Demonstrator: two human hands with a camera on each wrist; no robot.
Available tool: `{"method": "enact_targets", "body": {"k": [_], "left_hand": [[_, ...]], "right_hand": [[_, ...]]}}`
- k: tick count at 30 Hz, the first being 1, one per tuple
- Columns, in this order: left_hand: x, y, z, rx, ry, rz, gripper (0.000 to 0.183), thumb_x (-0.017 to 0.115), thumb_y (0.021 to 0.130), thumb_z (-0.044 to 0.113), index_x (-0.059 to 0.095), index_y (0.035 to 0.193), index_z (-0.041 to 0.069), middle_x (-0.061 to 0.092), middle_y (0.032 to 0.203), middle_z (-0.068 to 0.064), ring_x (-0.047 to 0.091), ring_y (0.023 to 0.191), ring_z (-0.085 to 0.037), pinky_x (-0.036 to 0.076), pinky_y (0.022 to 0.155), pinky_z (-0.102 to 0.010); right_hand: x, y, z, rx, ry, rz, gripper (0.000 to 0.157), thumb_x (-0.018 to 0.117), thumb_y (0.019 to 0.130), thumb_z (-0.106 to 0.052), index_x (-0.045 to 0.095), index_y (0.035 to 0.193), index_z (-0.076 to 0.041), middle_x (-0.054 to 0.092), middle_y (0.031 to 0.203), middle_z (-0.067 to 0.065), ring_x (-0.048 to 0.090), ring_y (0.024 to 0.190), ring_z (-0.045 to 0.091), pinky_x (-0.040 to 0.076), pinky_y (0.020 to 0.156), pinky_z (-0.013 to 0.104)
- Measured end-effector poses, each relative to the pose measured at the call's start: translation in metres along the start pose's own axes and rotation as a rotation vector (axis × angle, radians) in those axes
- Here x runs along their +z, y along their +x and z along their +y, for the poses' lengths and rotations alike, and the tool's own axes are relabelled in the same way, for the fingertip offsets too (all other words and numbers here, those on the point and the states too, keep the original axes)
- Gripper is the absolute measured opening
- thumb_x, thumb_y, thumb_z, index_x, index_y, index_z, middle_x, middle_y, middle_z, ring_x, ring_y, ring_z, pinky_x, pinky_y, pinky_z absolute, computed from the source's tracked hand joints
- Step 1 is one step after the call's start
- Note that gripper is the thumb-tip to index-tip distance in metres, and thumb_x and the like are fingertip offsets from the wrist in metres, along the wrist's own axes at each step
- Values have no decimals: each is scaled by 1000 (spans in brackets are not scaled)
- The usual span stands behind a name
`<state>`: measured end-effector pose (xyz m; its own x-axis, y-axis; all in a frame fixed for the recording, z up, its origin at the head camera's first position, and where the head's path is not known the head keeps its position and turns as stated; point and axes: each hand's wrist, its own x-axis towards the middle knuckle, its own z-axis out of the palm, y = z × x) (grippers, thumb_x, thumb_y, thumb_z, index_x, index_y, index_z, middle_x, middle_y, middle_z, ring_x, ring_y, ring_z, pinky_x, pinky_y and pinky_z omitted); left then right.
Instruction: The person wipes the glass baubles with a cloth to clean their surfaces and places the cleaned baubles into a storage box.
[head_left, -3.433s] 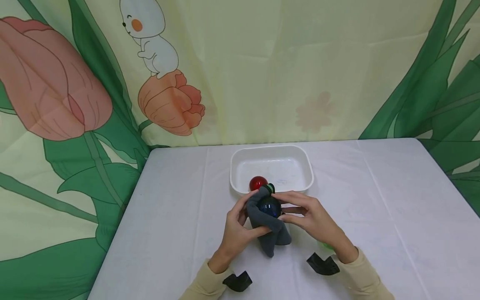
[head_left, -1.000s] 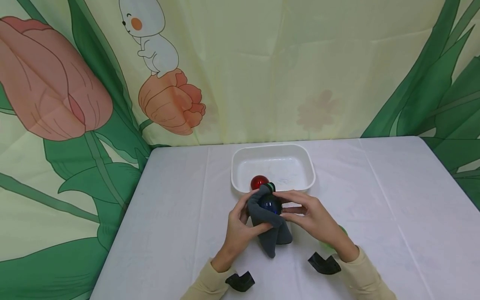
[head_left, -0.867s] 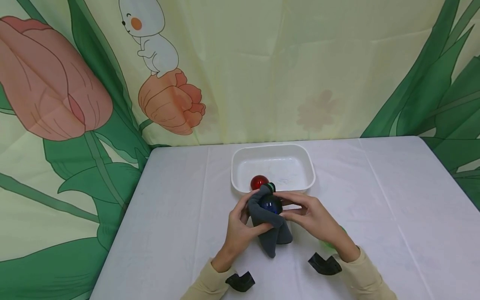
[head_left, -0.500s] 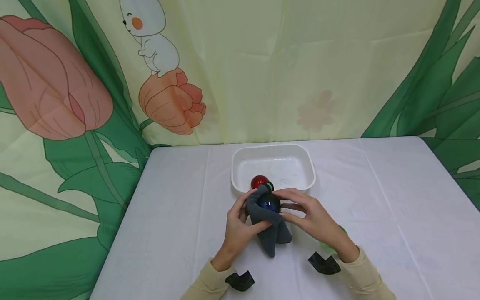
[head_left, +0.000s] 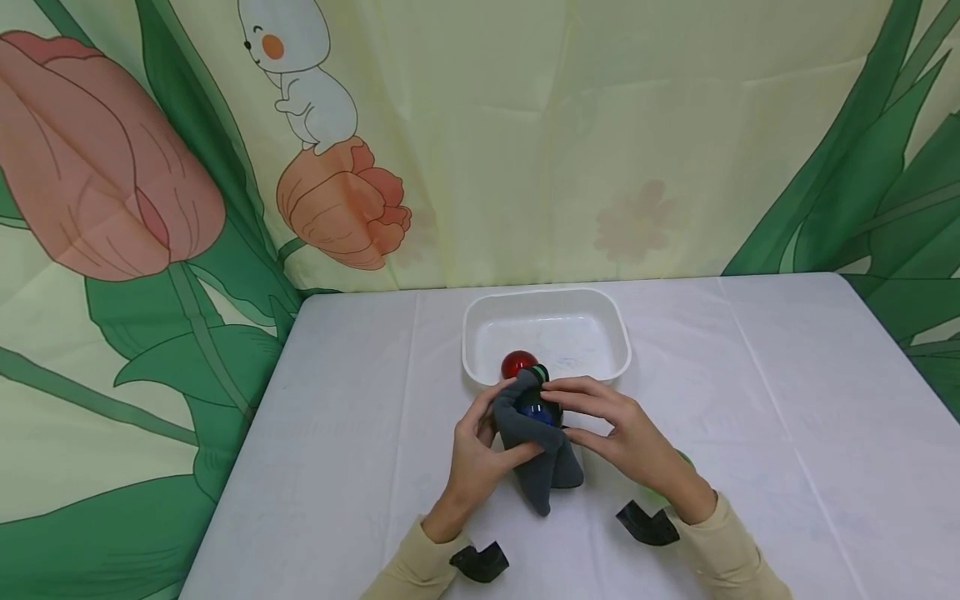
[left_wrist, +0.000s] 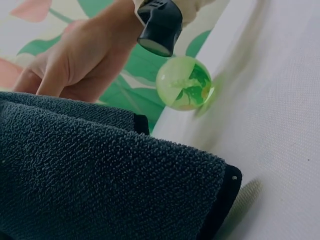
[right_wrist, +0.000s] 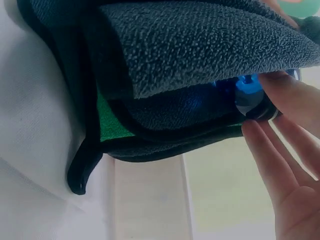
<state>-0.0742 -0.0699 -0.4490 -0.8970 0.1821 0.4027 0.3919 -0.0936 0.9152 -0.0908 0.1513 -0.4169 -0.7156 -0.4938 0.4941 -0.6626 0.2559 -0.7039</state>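
A dark grey terry cloth point(head_left: 538, 475) with a dark edging is wrapped partly round a clear blue ball point(head_left: 536, 411) above the table. My left hand point(head_left: 477, 460) grips cloth and ball from the left, thumb across the front fold. From the right, my right hand point(head_left: 618, 425) pinches the ball, fingers on its upper side and thumb lower down. The right wrist view shows the blue ball point(right_wrist: 250, 95) peeping from under the cloth point(right_wrist: 200, 47), with fingertips of the right hand point(right_wrist: 295, 155) against it. In the left wrist view, hanging cloth point(left_wrist: 110, 165) hides the ball.
Just beyond the hands stands a white tray point(head_left: 622, 333) with a red ball point(head_left: 518, 363) at its near left. A clear green ball point(left_wrist: 184, 83) rests on the white-covered table point(head_left: 352, 433), mostly hidden behind the right wrist in the head view.
My right fingers have shifted slightly left over the top of the blue ball, covering more of it. My left hand and the cloth stay almost where they were.
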Motion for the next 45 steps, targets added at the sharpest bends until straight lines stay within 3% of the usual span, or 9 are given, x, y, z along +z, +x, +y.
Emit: {"method": "enact_targets", "body": {"k": [5,9,13,17,23,30,36,42,45], "left_hand": [[0,1,0,-7,9,-10,75,82,77,-1,47,143,6,57,136,-19,59,122,-18,47,105,-29],[0,2,1,-11,9,-10,76,82,78,0,46,144,7,57,137,-18,59,124,-19,46,107,-29],[0,2,1,-16,4,-18,75,83,78,2,46,144,7,56,138,-18,58,125,-20,46,107,-29],[0,3,0,-9,7,-13,74,82,78,1,47,143,6,57,137,-18,58,124,-21,45,107,-31],[0,2,0,2,6,6,74,82,77,-3,48,142,5,57,136,-20,59,124,-20,46,107,-32],[-1,0,0,4,-2,10,73,82,77,-3,48,142,4,58,134,-21,60,122,-19,47,106,-30],[-1,1,1,15,1,-6,72,82,78,0,48,142,4,58,135,-21,60,121,-20,48,105,-31],[-2,2,2,6,-8,-18,73,83,80,8,47,143,5,56,136,-20,59,122,-19,46,106,-31],[-3,2,2,3,-15,-28,74,83,80,7,46,144,5,56,137,-20,59,122,-19,47,106,-30]], "right_hand": [[1,0,0,0,36,-1,60,76,78,11,61,134,-6,59,133,10,57,124,10,52,97,21],[3,-1,0,74,146,-11,55,69,86,9,55,138,-2,58,134,15,59,121,8,58,89,30],[5,-2,0,152,227,-21,51,65,91,6,52,140,1,55,137,22,57,122,3,57,89,27],[4,-1,0,179,249,-32,50,65,92,5,51,140,3,54,139,24,55,123,1,56,91,25],[2,0,-1,125,199,-29,54,70,88,5,54,139,-1,57,137,18,58,122,7,57,91,36],[0,0,1,-14,64,-5,57,77,78,10,64,131,-8,60,136,9,54,129,12,46,103,19],[2,0,6,-113,38,32,57,78,76,11,65,129,-5,61,134,12,55,128,16,47,103,19],[3,0,4,-52,37,37,61,77,75,12,63,132,-5,60,133,13,56,125,11,48,100,18],[4,0,2,1,114,37,59,74,78,13,61,133,-2,60,131,15,59,122,9,53,95,24]]}}
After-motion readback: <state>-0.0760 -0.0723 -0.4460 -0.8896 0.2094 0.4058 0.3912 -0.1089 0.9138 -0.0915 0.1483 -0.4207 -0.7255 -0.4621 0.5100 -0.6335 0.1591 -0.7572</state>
